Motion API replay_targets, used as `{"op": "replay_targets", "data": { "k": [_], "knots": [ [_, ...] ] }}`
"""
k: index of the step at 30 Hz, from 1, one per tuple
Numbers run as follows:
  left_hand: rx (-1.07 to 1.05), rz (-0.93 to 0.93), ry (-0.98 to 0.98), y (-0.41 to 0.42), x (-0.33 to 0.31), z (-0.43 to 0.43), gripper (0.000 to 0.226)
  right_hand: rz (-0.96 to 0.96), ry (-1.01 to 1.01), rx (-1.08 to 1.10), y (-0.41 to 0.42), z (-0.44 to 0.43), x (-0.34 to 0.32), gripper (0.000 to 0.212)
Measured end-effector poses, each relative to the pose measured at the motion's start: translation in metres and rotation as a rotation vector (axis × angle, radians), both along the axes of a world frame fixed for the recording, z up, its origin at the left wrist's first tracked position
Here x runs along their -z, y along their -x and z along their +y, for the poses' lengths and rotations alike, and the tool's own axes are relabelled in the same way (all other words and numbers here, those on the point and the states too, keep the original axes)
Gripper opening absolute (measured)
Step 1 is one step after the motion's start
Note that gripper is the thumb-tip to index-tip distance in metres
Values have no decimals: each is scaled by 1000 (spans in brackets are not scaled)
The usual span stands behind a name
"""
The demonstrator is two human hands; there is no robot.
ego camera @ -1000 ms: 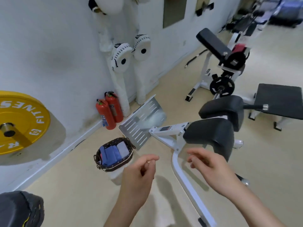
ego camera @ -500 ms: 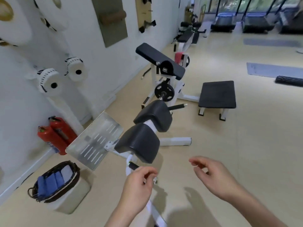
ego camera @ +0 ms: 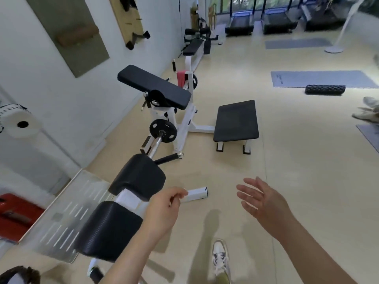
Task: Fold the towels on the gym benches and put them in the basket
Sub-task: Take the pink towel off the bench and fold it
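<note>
While the left hand hangs with fingers loosely curled around nothing, the right hand is spread flat and empty, both over the smooth beige floor beside two rounded black pads of grained vinyl on a white steel frame, next to a slotted metal footplate. Further off stand a slanted black arm pad and a flat rectangular bench. A soft red towel hangs crumpled on the white upright just behind that arm pad, well apart from both hands.
</note>
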State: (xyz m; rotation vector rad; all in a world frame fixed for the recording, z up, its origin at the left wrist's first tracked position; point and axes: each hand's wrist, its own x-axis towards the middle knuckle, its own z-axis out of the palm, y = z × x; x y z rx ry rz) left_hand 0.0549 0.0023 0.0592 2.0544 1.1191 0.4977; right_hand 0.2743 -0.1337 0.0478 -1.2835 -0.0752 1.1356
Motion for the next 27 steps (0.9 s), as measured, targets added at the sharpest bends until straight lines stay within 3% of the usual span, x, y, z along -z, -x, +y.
{"op": "replay_targets", "data": {
  "k": [7, 12, 21, 27],
  "knots": [
    [-132, -116, 126, -132, -5, 133, 27, -360, 108, -173, -106, 154, -16, 18],
    [-111, -69, 83, -207, -25, 223, 30, -691, 164, -363, -176, 259, -25, 17],
    [-132, 2, 6, -347, -21, 395, 24, -1468, 200, -737, -326, 434, 3, 44],
    [-117, 142, -80, -475, -8, 519, 19, -1588, 172, -875, -452, 570, 9, 53]
  ]
}}
